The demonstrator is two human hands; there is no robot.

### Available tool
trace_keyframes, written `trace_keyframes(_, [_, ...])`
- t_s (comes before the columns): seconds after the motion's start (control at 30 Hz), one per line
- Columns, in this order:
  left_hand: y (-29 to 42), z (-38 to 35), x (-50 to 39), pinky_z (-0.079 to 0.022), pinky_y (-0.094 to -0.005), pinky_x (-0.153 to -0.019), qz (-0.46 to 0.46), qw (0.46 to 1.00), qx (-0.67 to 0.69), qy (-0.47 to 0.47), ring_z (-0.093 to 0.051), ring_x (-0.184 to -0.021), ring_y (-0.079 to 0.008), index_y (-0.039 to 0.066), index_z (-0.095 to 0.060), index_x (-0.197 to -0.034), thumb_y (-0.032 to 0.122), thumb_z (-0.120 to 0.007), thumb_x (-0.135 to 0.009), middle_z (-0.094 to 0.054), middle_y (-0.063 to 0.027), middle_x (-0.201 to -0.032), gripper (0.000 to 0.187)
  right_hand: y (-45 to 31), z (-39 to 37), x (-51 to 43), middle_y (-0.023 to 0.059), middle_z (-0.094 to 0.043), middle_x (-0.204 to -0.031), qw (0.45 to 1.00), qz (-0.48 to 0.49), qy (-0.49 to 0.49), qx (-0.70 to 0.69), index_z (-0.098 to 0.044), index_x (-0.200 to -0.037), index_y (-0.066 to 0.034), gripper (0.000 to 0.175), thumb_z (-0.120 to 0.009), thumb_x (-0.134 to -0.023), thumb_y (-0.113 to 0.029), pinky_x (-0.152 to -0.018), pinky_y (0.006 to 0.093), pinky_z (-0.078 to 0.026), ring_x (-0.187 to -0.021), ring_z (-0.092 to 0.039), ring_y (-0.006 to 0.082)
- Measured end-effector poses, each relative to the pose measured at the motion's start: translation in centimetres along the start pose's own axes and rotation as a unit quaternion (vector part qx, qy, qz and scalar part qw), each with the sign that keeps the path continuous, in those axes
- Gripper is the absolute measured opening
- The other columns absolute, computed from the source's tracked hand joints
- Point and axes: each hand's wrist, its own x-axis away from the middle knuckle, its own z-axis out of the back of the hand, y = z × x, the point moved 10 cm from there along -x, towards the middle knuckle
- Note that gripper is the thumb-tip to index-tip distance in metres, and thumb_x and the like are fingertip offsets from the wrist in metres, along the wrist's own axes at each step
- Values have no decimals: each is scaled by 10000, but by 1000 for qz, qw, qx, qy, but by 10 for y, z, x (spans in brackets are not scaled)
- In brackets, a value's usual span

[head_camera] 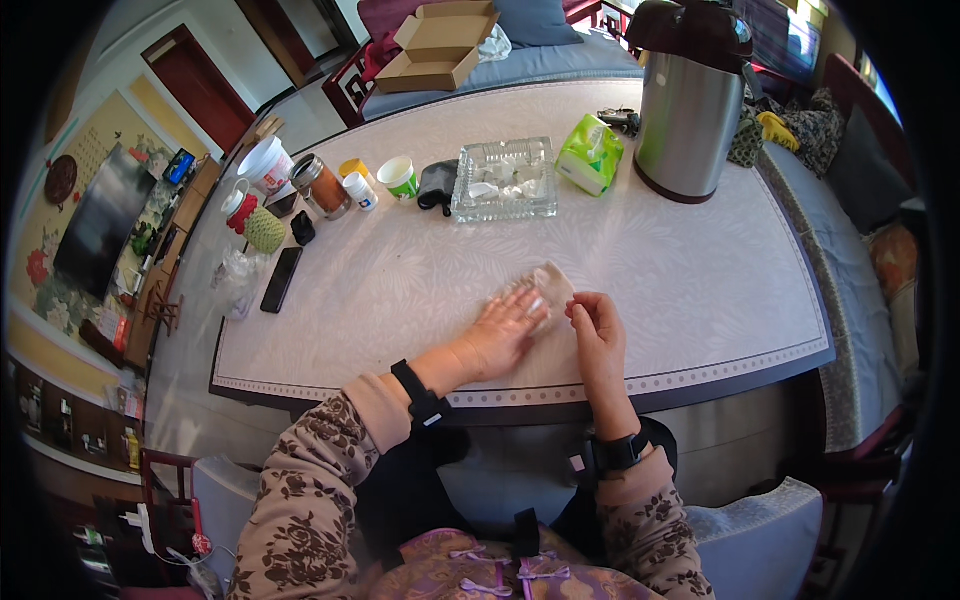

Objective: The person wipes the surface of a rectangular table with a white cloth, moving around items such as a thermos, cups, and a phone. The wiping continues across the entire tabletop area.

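A thin pale cloth (554,278) lies on the table near its front edge. My left hand (504,330) rests palm down over it, fingers spread and pointing up and to the right. My right hand (601,330) is just to the right, curled, with thumb and forefinger drawn together at the cloth's right edge. Whether the cloth's edge is between those fingertips cannot be made out. Part of the cloth is hidden under my left hand, and its lower end blends into the similarly pale patterned tablecloth (697,300).
Farther back stand a glass ashtray (505,214), a green tissue pack (589,157) and a steel airpot (686,127). Leftward are a black phone (282,280), a crumpled plastic bag (236,281), a jar (321,187), a knit-covered bottle (262,229), a paper cup (398,178) and a white tub (265,166).
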Motion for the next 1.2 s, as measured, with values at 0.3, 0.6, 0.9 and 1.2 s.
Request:
trace_keyframes(0.3, [18,-7,81,-236,-495,-1156,-3,999,7,-51,-227,-1445,-374,89,-357,-1466,221,-520,-953,-207,-194,-1574,555,5,22,-4,61,-630,-997,1000,-3,13,1,-576,-1089,5,163,-533,-956,-78,-845,259,-482,-925,-605,122])
trace_keyframes(0.6, [-114,9,141,-243,-499,-1147,333,937,-15,105,-273,-1431,-347,77,-402,-1444,269,-446,-964,-298,-180,-1544,519,-1,33,16,77,-651,-968,996,44,12,75,-599,-1067,7,156,-562,-929,-57,-808,275,-490,-906,-616,146])
trace_keyframes(0.9, [-4,1,50,-179,-516,-1158,222,958,60,172,-223,-1450,-346,64,-419,-1427,212,-510,-904,-282,-206,-1541,551,-59,-37,83,141,-614,-1136,961,167,-87,202,-593,-1150,-14,268,-609,-892,-86,-929,352,-463,-1080,-590,290])
trace_keyframes(1.2, [92,-27,177,-470,-445,-915,-1,929,252,271,-575,-1071,-393,25,-570,-1167,77,-586,-837,-592,-212,-1145,334,-45,-103,68,231,-493,-1362,847,187,-185,462,-541,-1270,-7,564,-664,-847,-359,-1051,443,-381,-1264,-468,389])
